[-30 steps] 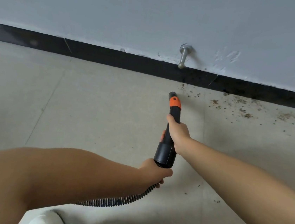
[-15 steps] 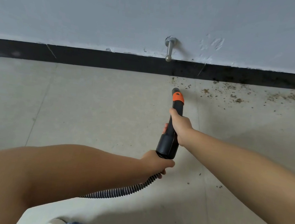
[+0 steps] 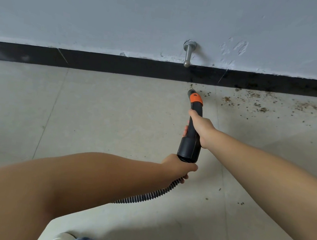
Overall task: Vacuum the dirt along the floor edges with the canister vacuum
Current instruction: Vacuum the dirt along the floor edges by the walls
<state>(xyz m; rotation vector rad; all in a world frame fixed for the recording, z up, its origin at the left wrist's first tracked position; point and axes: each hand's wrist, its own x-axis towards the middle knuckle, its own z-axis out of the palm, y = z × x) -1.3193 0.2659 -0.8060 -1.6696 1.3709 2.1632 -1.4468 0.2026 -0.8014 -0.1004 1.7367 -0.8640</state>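
We hold a black vacuum wand (image 3: 191, 135) pointed away from us toward the wall, its orange collar (image 3: 196, 98) and dark nozzle tip (image 3: 191, 92) low over the pale tiled floor (image 3: 105, 113), close to the black skirting board (image 3: 101, 62). Our right hand (image 3: 201, 127) wraps around the middle of the wand, fingers curled under it and thumb laid along the top. Our left hand (image 3: 177, 168) grips the ribbed grey hose (image 3: 145, 196) just where it joins the wand's wide rear end; the hose trails back beneath our left forearm. The canister itself is out of sight.

Brown dirt (image 3: 264, 104) lies scattered along the floor edge, starting just right of the nozzle tip and running toward the right border of the view. A few loose specks (image 3: 241, 203) sit nearer to us. The floor left of the nozzle looks free of dirt.

A metal door stop (image 3: 188, 52) juts from the pale grey wall (image 3: 106, 15) directly above the nozzle.

We judge the edge sweep is under way, with the main dirt patch not yet picked up. The next move calls for sliding the nozzle rightward along the skirting, keeping the tip low and tight against the floor edge.
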